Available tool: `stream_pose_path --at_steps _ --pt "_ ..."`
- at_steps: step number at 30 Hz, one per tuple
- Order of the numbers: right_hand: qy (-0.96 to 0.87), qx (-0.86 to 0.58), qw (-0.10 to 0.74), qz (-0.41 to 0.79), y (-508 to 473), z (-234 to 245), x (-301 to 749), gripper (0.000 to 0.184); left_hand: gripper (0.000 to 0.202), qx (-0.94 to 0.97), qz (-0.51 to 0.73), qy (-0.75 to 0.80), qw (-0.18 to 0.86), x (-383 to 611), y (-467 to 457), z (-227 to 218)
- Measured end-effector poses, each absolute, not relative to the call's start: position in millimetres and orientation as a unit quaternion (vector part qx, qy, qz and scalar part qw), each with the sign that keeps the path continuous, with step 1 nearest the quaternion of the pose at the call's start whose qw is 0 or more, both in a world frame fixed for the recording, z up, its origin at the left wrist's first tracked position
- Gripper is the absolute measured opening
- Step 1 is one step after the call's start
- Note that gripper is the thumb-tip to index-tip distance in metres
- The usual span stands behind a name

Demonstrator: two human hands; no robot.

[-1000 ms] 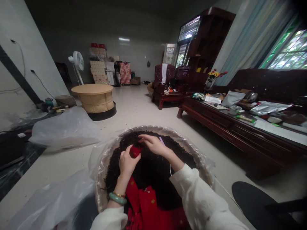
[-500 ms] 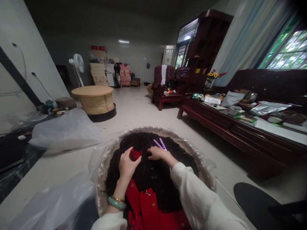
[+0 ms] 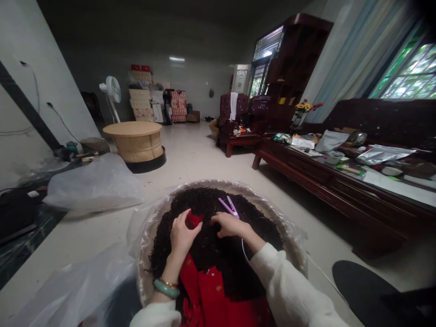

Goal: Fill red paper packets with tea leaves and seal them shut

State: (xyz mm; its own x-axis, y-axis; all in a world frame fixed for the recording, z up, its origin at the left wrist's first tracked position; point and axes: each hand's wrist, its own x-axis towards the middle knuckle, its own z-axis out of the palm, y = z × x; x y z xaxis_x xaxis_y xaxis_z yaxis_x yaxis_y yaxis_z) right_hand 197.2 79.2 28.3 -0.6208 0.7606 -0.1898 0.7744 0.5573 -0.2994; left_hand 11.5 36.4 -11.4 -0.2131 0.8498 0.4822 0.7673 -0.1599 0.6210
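A wide round basket (image 3: 293, 247) lined with clear plastic holds a heap of dark dried leaves (image 3: 211, 247). My left hand (image 3: 182, 236) is curled round a small red pouch (image 3: 193, 220) above the heap. My right hand (image 3: 230, 225) is closed in a pinch among the leaves just right of the pouch; what it holds is too small to name. A purple clip (image 3: 229, 206) lies on the leaves just beyond my right hand. Several flat red pouches (image 3: 211, 290) rest at the near side of the basket.
A crumpled clear plastic bag (image 3: 91, 184) lies on the floor to the left. A long dark wooden table (image 3: 327, 181) with silver bags and clutter runs along the right. A round wooden drum table (image 3: 136, 143) and a fan (image 3: 111, 93) stand further back. A black seat (image 3: 368, 290) is at lower right.
My right hand drew back from the far side of the heap toward the red pouch and closed into a pinch, uncovering the purple clip. My left hand stayed on the pouch.
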Motion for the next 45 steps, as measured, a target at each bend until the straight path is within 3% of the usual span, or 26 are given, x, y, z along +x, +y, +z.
stream_pose_path --at_steps 4,11,14,18,22,25,28,32,35,39,41,45 --pt "0.877 0.439 -0.025 -0.196 77.8 23.9 200.0 0.034 0.046 0.624 0.434 0.648 0.045 10.4 37.0 -12.4" --pt "0.826 0.436 -0.264 -0.241 84.6 67.6 199.5 0.022 0.047 0.627 0.430 0.647 0.055 12.9 37.3 -11.5" --pt "0.829 0.390 -0.307 -0.258 83.7 87.4 182.9 0.027 0.046 0.628 0.425 0.649 0.067 13.4 37.5 -10.4" --pt "0.790 0.400 -0.322 -0.334 81.5 94.3 168.8 0.037 0.047 0.628 0.419 0.652 0.072 12.2 38.6 -10.6" --pt "0.796 0.419 -0.326 -0.291 73.9 90.0 170.7 0.025 0.049 0.623 0.422 0.656 0.066 12.6 38.5 -12.1" --pt "0.874 0.378 -0.240 -0.190 62.8 84.7 165.3 0.017 0.049 0.618 0.416 0.665 0.058 15.7 37.0 -13.2" --pt "0.902 0.384 -0.162 -0.115 54.9 76.8 150.7 0.020 0.047 0.616 0.422 0.664 0.049 17.9 35.2 -14.6" --pt "0.901 0.400 -0.123 -0.112 57.6 69.3 139.3 0.016 0.058 0.617 0.432 0.654 0.069 14.2 34.7 -16.8" --pt "0.893 0.393 -0.149 -0.160 63.9 71.4 146.2 0.011 0.062 0.617 0.426 0.656 0.091 9.3 35.8 -17.6" --pt "0.854 0.379 -0.253 -0.251 68.6 77.5 163.7 0.024 0.054 0.621 0.441 0.644 0.073 8.2 36.9 -17.6" --pt "0.843 0.373 -0.283 -0.264 68.1 77.3 169.2 0.021 0.056 0.620 0.445 0.643 0.065 10.9 36.5 -17.1" --pt "0.865 0.377 -0.258 -0.206 63.0 68.8 167.7 0.018 0.063 0.610 0.442 0.656 0.051 19.4 34.4 -14.0"
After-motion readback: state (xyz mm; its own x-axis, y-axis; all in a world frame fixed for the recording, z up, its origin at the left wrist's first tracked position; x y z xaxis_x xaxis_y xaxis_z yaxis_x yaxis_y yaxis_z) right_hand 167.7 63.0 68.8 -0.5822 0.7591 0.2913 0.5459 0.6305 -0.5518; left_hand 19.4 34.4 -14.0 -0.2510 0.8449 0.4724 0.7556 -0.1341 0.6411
